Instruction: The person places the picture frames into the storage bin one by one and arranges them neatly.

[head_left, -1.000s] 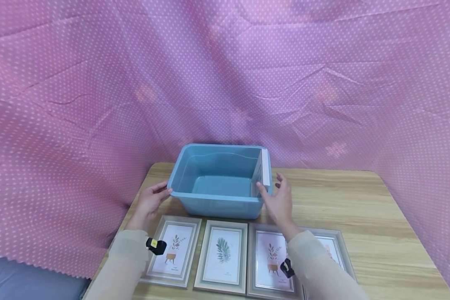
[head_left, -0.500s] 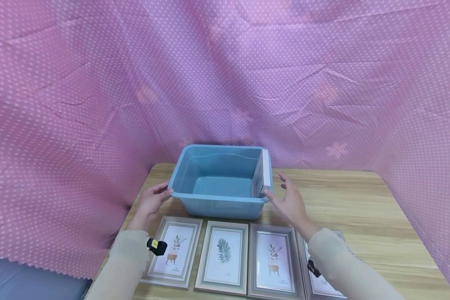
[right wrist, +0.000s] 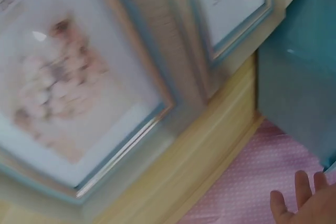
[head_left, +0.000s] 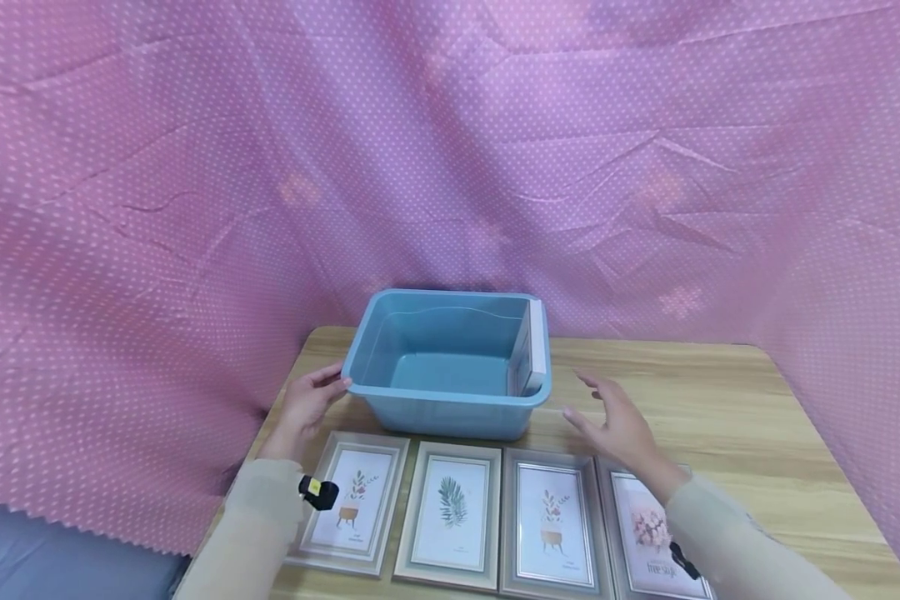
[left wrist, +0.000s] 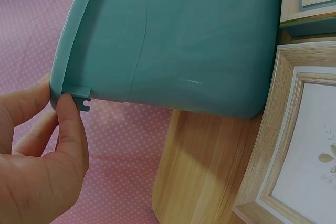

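Observation:
A blue plastic basin (head_left: 442, 410) stands on the wooden table, with one picture frame (head_left: 536, 342) upright inside against its right wall. My left hand (head_left: 309, 404) pinches the basin's rim at the front left corner; the left wrist view shows thumb and fingers on either side of the rim (left wrist: 62, 56). Right of the basin, my right hand (head_left: 621, 427) is in the air, fingers spread and holding nothing. Below it lies a picture frame with pink flowers (head_left: 648, 533), partly covered by the forearm. In the right wrist view the flower picture (right wrist: 63, 82) is blurred.
In front of the basin, more picture frames lie face up in a row: a left plant-pot one (head_left: 352, 500), a green leaf one (head_left: 450, 512) and another plant-pot one (head_left: 553, 525). A pink dotted cloth (head_left: 450, 150) hangs behind the table (head_left: 735, 417).
My right hand has let go of the frame in the basin and moved right and toward me, uncovering the flower picture. The left hand has stayed at the rim.

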